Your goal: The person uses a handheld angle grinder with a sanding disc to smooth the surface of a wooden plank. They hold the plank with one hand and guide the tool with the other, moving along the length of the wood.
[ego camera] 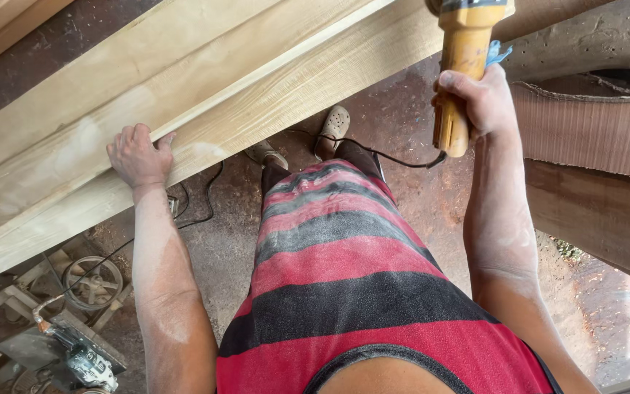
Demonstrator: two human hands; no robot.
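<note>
Two hands in view, both dusted w/ pale sawdust. Left hand [138, 155] resting on lower edge of long pale sawn timber plank [205, 109], fingers curled over the edge, palm against the wood; nothing else gripped. Plank running diagonally from lower left to upper right, w/ a second pale board [103, 69] lying alongside above it, touching.

Right hand [479, 102] wrapped tight round handle of yellow plastic power tool [464, 58], thumb across the front. Tool body pointing up toward top edge of frame, head cut off there, so type can't be told for sure. Scrap of blue material [497, 52] just beside the tool, behind the knuckles. Black cable [395, 157] leaving the handle's bottom end, trailing left toward the feet.

Below: red-and-black striped sleeveless shirt [344, 277], two pale worn shoes [308, 138] on dusty brown dirt floor [402, 117]. Right side: rough dark wood slab [592, 211] w/ ridged sawn edge, well apart from plank. Lower left, under plank: grey metal wheel [93, 283] and another small power tool [85, 361] among scrap wood.
</note>
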